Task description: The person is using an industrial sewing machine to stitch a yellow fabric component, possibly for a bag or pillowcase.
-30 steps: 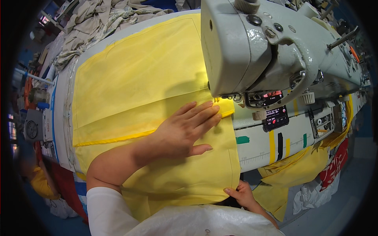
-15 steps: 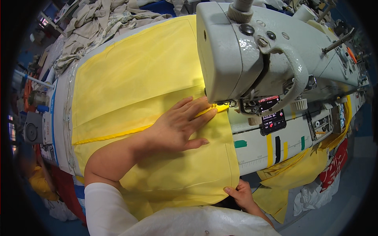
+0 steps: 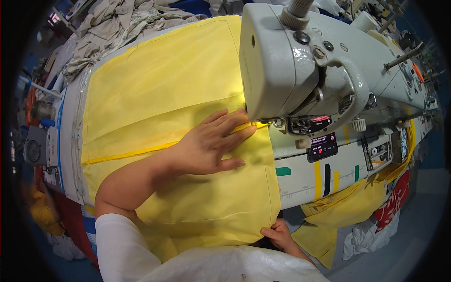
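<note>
A large yellow fabric panel [image 3: 159,80] lies across the sewing table, its folded seam running to the needle area of a white sewing machine [image 3: 272,66]. My left hand [image 3: 211,141] rests flat on the cloth beside the machine head, fingers stretched along the bright yellow seam [image 3: 127,155]. The fingertips reach close under the head, where the needle and presser foot are mostly hidden. At the near right corner of the panel, my right hand [image 3: 280,235] pinches the fabric edge between thumb and fingers.
A phone [image 3: 322,144] with a lit screen lies on the table under the machine arm. Yellow cloth [image 3: 345,207] hangs off the table's right front. Crumpled beige fabric [image 3: 108,33] is heaped beyond the far left. Coloured tape strips [image 3: 327,179] mark the table top.
The view has shifted slightly. My left hand still presses on the seam near the needle area, and my right hand keeps its pinch on the corner.
</note>
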The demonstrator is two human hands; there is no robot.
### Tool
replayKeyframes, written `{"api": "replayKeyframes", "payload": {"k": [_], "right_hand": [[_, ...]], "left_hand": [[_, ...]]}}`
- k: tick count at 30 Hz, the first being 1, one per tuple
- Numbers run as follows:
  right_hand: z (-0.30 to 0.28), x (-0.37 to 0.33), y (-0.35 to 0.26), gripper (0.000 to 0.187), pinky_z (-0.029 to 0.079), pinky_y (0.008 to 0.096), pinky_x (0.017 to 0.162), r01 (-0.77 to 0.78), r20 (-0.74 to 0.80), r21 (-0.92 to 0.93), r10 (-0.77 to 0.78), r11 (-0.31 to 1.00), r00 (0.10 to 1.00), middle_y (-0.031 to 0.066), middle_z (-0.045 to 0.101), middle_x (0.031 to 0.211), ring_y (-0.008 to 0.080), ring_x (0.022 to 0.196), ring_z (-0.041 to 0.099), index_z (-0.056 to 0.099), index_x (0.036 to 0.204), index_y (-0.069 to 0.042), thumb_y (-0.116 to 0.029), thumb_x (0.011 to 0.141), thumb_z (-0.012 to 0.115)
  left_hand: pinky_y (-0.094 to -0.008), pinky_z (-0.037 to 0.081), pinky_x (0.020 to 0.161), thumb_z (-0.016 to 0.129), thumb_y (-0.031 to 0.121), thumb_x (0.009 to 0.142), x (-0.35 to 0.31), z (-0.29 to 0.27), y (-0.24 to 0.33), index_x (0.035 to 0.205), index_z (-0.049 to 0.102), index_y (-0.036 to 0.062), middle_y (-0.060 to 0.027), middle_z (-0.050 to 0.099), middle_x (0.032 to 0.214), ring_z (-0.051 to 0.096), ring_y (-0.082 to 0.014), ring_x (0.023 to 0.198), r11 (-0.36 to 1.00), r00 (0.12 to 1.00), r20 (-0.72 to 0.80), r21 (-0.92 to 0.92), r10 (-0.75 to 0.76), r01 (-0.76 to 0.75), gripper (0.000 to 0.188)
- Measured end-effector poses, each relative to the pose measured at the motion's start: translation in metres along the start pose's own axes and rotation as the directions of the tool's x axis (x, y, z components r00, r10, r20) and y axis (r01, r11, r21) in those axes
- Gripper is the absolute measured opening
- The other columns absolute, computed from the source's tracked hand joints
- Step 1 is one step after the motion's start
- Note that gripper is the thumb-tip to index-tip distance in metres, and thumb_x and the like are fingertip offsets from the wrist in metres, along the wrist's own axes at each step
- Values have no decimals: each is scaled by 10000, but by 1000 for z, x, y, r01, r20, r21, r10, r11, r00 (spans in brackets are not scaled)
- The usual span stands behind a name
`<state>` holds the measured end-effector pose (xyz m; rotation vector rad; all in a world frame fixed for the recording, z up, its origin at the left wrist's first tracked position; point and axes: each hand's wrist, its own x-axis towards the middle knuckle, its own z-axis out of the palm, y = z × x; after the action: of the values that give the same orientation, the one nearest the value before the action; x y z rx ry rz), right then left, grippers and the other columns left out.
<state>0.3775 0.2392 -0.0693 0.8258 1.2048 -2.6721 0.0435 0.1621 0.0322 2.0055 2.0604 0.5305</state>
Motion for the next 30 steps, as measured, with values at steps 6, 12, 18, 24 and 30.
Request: {"api": "replayKeyframes", "payload": {"k": [6, 12, 18, 24, 30], "right_hand": [[-18, -15, 8, 199, 459, 258, 799, -69, 114, -139, 86, 988, 990, 76, 670, 954, 115, 877, 600, 651, 976, 31, -24, 785, 661], [-9, -23, -8, 201, 460, 250, 790, -67, 184, -218, 108, 974, 977, 63, 675, 940, 105, 861, 600, 658, 966, 22, -25, 772, 684], [11, -48, -29, 197, 458, 252, 800, 5, 193, -285, 52, 958, 980, 62, 672, 958, 109, 875, 599, 657, 987, 16, -36, 797, 667], [3, -40, 4, 193, 462, 241, 783, 44, 99, -322, -12, 946, 995, 73, 668, 968, 107, 873, 596, 649, 998, 33, -56, 826, 641], [-4, -24, 18, 188, 469, 233, 761, 15, 62, -269, 2, 963, 998, 67, 671, 945, 87, 846, 592, 651, 990, 44, -68, 840, 629]], "left_hand": [[-471, 218, 1071, 605, 258, 809, -62, -3, 7, 1308, 426, 77, -113, 382, 1372, 309, -274, 1310, 948, 960, -62, 156, -273, 279, 560], [-547, 87, 1067, 495, 292, 892, -279, 8, -7, 1406, 305, 163, -104, 245, 1471, 177, -294, 1370, 212, 275, -512, 180, -814, 961, 563], [-565, 75, 1050, 391, 420, 931, -300, -8, -38, 1439, 230, 234, -74, 170, 1505, 100, -296, 1390, 175, 223, -462, 145, -858, 974, 565], [-589, 64, 1044, 394, 432, 929, -300, -13, -48, 1440, 218, 239, -60, 161, 1508, 93, -290, 1392, 219, 258, -472, 137, -843, 966, 574], [-601, 93, 1038, 445, 382, 913, -219, -38, -9, 1367, 371, 124, -134, 254, 1458, 185, -300, 1362, -43, 189, -512, 407, -838, 912, 528]]}}
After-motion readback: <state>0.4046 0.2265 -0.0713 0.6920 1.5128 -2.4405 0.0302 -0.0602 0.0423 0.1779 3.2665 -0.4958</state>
